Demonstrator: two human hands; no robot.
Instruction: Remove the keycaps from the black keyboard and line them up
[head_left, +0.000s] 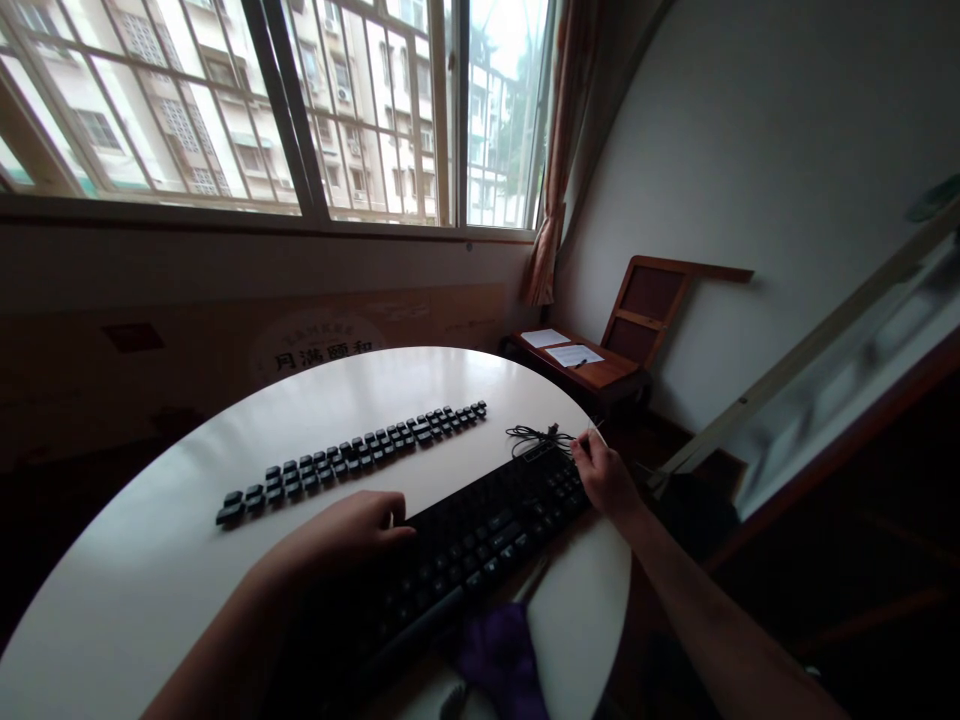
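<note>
A black keyboard (480, 540) lies slantwise on the white round table, with bare dark areas along its far part and keycaps along its near part. My left hand (356, 530) is at its far left edge, fingers curled and thumb over the edge. Above its right end, my right hand (604, 475) is closed in a pinch on a thin wire-like tool (593, 426), mostly hidden by the fingers. Loose black keycaps (352, 458) stand in rows beyond the keyboard. A bundled black cable (536, 436) lies by its far right corner.
A purple cloth (502, 655) lies on the near side of the white table (165, 570), with a thin light stick (534, 578) beside it. Papers (574, 355) and a pen rest on a low wooden bench (615, 373) beyond. A barred window is behind.
</note>
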